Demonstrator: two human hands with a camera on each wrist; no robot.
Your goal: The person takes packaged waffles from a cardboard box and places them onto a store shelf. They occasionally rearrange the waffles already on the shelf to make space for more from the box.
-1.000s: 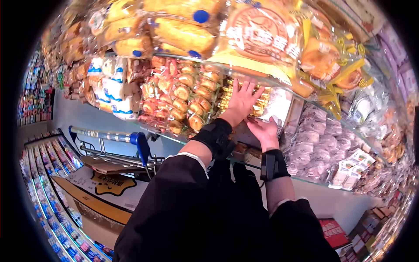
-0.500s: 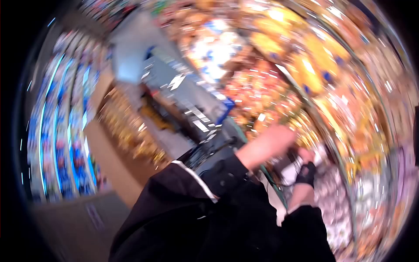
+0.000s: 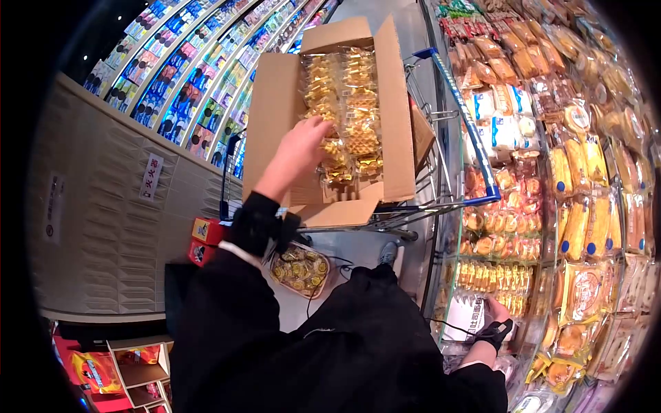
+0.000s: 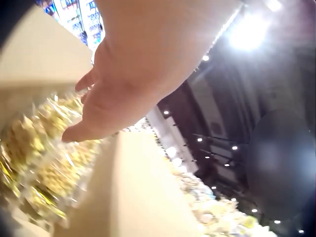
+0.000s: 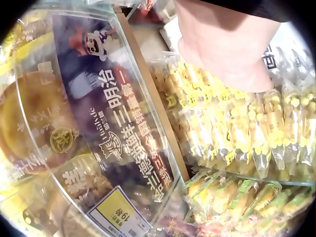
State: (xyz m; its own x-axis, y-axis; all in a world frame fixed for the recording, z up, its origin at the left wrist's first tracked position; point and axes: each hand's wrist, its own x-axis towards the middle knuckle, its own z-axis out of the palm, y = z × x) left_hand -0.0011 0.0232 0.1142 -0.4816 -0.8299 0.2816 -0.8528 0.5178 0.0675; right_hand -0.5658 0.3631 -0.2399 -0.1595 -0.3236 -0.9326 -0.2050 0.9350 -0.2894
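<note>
My left hand (image 3: 300, 150) reaches over an open cardboard box (image 3: 398, 131). In the left wrist view its thumb stands apart from the bent fingers, nothing showing between them. The box holds rows of clear-wrapped waffles (image 3: 363, 141), golden and stacked on edge, right below the fingertips. My right hand (image 3: 497, 313) is on the shelf at the right, beside a white printed panel (image 3: 463, 318). In the right wrist view that hand overlaps a row of yellow-wrapped snacks (image 5: 256, 126); most of its fingers are hidden, so I cannot tell how they lie.
A shopping cart (image 3: 468, 131) with a blue handle carries the box. Bread shelves (image 3: 578, 227) line the right side, with a glass edge and a price tag (image 5: 120, 215). A basket of packaged food (image 3: 301, 270) stands on the floor near my feet. A grey cabinet (image 3: 110, 227) is at the left.
My view has swung left from the shelf to the cart. The left hand has moved off the shelf packs and over the waffle box, while the right hand has stayed at the shelf.
</note>
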